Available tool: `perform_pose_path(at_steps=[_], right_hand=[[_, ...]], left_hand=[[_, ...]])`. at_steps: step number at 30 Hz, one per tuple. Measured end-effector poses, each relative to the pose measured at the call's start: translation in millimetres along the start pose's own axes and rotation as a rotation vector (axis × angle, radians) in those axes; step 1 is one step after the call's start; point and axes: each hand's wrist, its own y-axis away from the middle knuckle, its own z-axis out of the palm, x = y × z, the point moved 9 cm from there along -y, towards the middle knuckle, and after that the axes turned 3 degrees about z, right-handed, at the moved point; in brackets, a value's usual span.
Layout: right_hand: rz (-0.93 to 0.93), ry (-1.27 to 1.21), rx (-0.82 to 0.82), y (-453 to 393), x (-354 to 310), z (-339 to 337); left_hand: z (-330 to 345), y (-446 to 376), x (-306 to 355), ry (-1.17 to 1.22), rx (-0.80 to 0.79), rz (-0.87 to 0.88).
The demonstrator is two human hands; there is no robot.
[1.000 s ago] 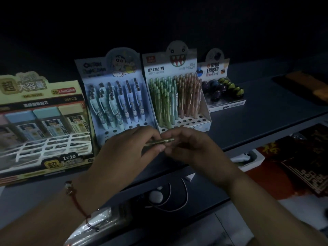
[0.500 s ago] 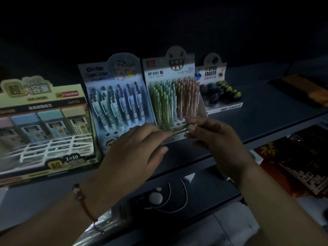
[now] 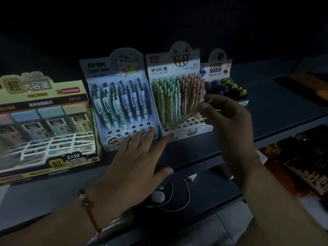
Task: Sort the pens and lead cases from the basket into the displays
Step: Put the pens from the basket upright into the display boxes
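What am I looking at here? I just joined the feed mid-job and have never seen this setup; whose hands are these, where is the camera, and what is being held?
There is no machine: a person works with bare hands, and the one camera sits on their head, looking forward and down. The right hand pinches a thin green pen, its lower tip at the holes of the monster-face pen display, which holds green and pink pens. The left hand, wearing a red bracelet, lies open with straight fingers at the front of the cartoon pen display. On the dark shelf, far left is a yellow box of lead cases; far right a gyro eraser display. The light is dim, so finer details are unclear.
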Motion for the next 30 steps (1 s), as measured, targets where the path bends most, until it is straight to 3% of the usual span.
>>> perform_pose_path(at_steps=[7, 30], right_hand=[[-0.178, 0.175, -0.067, -1, -7, 34], [-0.163, 0.33, -0.038, -19, 10, 78]], left_hand=[[8, -2, -3, -0.054, -0.031, -0.001], [5, -7, -2, -0.021, 0.066, 0.013]])
